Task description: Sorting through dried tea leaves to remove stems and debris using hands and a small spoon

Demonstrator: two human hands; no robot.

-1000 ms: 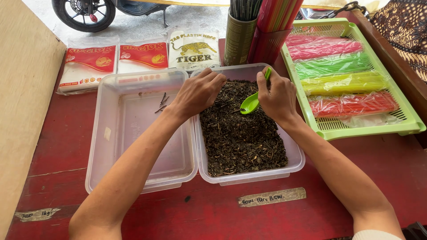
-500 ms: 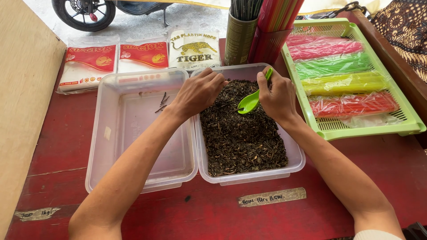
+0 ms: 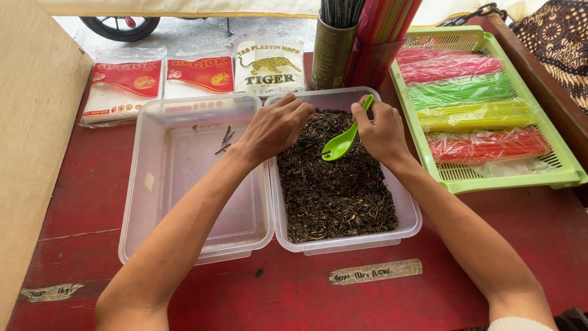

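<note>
A bare board point(image 3: 30, 153) is standing along the left edge at nine o'clock, and three flat packets point(image 3: 125, 83) are lying at eleven, on the far side of the red table point(image 3: 478, 270). Next is lying the lid point(image 3: 190, 178), clear and nearly bare, with a few dark strands sitting near its far edge. The left hand point(image 3: 275, 125) is reaching over the lid's right rim and is curling fingers-down into the tea point(image 3: 334, 184) at the far left corner of the tub point(image 3: 407, 224); whether it is gripping a clump I cannot tell, since the fingertips are buried. The tea is filling the tub, which is touching the lid at the centre of the table. Just right of that hand, the right hand point(image 3: 383, 129) is pinching the handle of a green spoon point(image 3: 340, 144), whose bowl is hovering just over the tea and pointing towards seven o'clock. Behind the tub, at twelve, two cups point(image 3: 334, 55) of sticks are standing close. At two o'clock a green tray point(image 3: 551, 178) is holding bundles of coloured straws point(image 3: 471, 92).

As I judge it, the loose tea is the risk: the hands are working near the far rim, so a quick flick of the spoon could be scattering leaves over the wall onto the table or among the packets. A wrist could also be nudging the cups, and the light tub could be sliding against the lid
</note>
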